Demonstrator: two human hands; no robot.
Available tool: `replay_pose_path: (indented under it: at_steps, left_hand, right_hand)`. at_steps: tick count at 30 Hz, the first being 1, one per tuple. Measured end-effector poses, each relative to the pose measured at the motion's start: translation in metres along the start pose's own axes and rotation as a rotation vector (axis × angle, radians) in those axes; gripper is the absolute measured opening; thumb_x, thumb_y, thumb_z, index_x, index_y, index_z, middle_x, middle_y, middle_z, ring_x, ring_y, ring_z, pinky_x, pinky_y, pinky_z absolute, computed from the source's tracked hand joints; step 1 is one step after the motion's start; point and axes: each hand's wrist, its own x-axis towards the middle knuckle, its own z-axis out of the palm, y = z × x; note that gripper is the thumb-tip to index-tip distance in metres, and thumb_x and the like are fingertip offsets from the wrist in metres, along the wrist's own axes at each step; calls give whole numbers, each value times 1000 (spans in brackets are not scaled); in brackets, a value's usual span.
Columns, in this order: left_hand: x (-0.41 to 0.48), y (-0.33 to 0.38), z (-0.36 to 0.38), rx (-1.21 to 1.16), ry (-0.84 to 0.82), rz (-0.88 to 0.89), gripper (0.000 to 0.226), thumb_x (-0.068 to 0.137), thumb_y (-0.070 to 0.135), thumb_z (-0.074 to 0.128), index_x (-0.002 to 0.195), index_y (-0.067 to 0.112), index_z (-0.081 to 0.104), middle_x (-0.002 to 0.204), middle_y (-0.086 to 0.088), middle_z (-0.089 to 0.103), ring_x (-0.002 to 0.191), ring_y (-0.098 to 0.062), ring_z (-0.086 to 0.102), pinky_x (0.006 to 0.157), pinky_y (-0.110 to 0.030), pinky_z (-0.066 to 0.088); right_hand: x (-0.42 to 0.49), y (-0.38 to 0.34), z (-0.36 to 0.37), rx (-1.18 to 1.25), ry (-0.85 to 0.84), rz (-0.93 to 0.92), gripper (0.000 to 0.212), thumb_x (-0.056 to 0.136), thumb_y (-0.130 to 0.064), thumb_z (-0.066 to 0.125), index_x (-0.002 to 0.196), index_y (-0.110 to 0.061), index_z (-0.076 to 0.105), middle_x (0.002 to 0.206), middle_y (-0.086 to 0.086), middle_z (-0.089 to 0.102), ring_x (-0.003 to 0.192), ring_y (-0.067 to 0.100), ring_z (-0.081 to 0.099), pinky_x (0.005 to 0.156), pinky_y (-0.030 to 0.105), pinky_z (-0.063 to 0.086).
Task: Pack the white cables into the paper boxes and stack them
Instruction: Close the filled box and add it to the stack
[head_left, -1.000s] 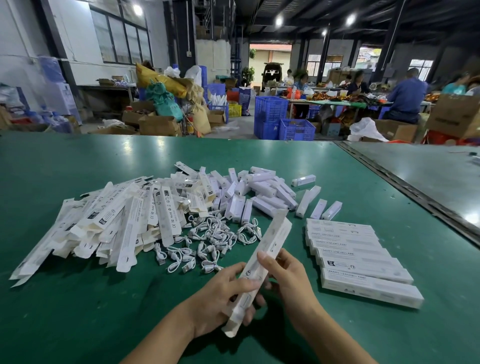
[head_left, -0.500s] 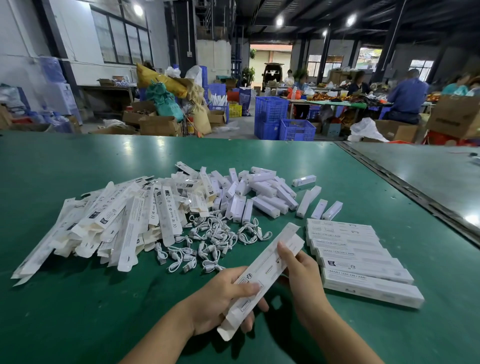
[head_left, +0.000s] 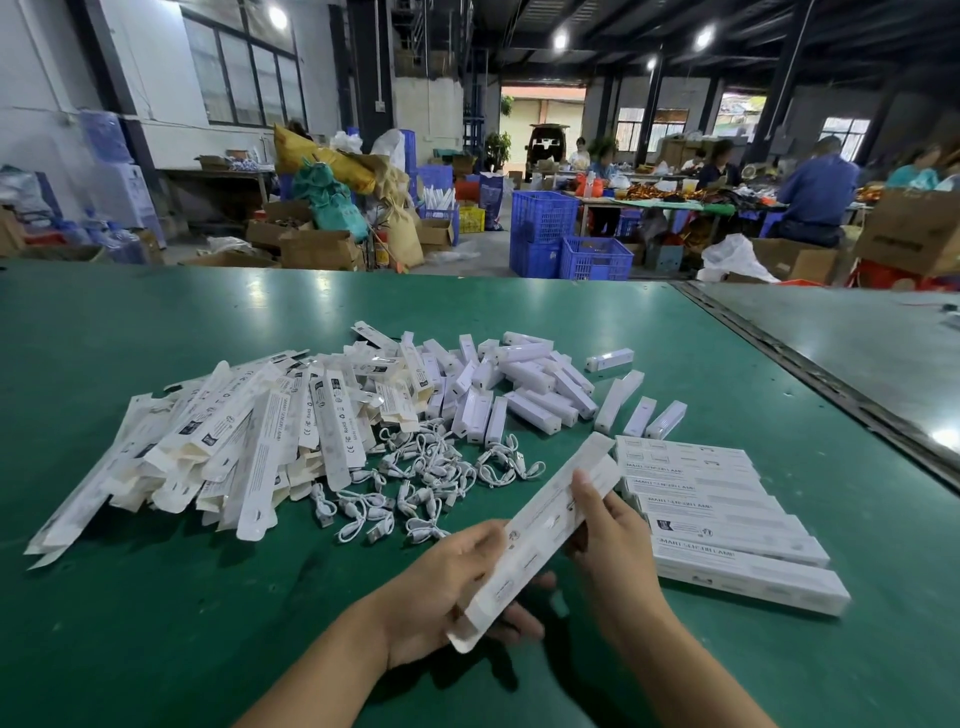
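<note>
Fingers (head_left: 583, 491) of the right hand (head_left: 610, 545) and the left hand (head_left: 447, 587) curl around one long paper box (head_left: 540, 530), held tilted above the green table (head_left: 156, 623). Loose white cables (head_left: 415, 478) lie just beyond it. Closed boxes (head_left: 727, 525) lie in a row beside the right hand, and flat boxes (head_left: 234, 441) are piled at left.

A packing workshop: blue crates (head_left: 543, 218) and cardboard cartons (head_left: 317, 248) are crowding the concrete floor, and seated workers (head_left: 816, 192) are sorting goods under ceiling lamps (head_left: 560, 39).
</note>
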Motion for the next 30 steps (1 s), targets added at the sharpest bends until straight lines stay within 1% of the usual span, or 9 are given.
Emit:
replay_pose_path:
  at_steps: [3,6,10,13,16,19,21,23,30]
  left_hand:
    - [-1,3,-2,-141,25,42,55,94,43,53,142,16,45,120,-19,69,94,-33,71,80,-40,58]
    - [-3,6,-9,-124,5,24,58,90,31,64,142,13,46,120,-22,67,87,-31,69,77,-37,56]
    - [-3,5,-12,-91,-31,13,56,89,25,69,140,14,49,120,-28,65,81,-27,68,73,-33,55]
    - [1,4,-13,-158,68,83,53,89,22,69,138,12,50,120,-29,66,79,-28,69,69,-33,57]
    - [5,4,-15,-174,231,156,49,87,21,65,134,13,52,116,-27,69,75,-27,70,61,-30,56]
    - [7,4,-15,-146,349,216,52,81,25,66,131,16,53,113,-23,71,81,-25,72,62,-29,56]
    - [6,4,-16,-103,388,241,53,81,27,67,131,18,53,114,-21,72,91,-27,72,65,-30,56]
    - [6,3,-15,-58,402,256,55,81,27,68,133,21,53,114,-19,72,93,-29,69,67,-32,56]
    - [8,-1,-10,84,375,281,58,88,27,66,142,31,45,113,-14,74,87,-25,72,72,-31,57]
  right_hand:
    - [5,-3,-4,128,41,62,29,94,-39,60,90,-13,72,80,4,74,72,15,72,81,40,50]
    - [10,-5,-6,216,14,90,29,94,-37,59,95,-10,70,90,10,71,75,17,68,75,36,51]
    - [12,-4,-4,214,-42,84,31,97,-36,54,110,-11,66,103,9,73,92,21,69,82,36,53]
    - [5,-2,-2,25,-33,-69,25,98,-24,55,123,-22,54,111,2,68,94,12,70,75,27,56]
    - [-2,-1,-3,-281,-127,-308,35,90,-7,64,114,-32,57,120,-7,61,101,3,62,71,18,53]
    - [-10,-2,-3,-494,-313,-521,36,79,-20,68,111,-37,61,126,-13,56,111,6,59,82,21,51]
    - [-13,-1,-1,-588,-373,-581,37,79,-27,70,112,-40,61,126,-21,52,112,8,58,85,22,51]
    - [-14,1,1,-644,-389,-605,34,82,-28,72,112,-39,61,124,-25,51,111,7,58,85,23,51]
    - [-14,4,2,-720,-407,-671,29,86,-23,72,109,-38,62,126,-20,51,110,6,59,87,23,52]
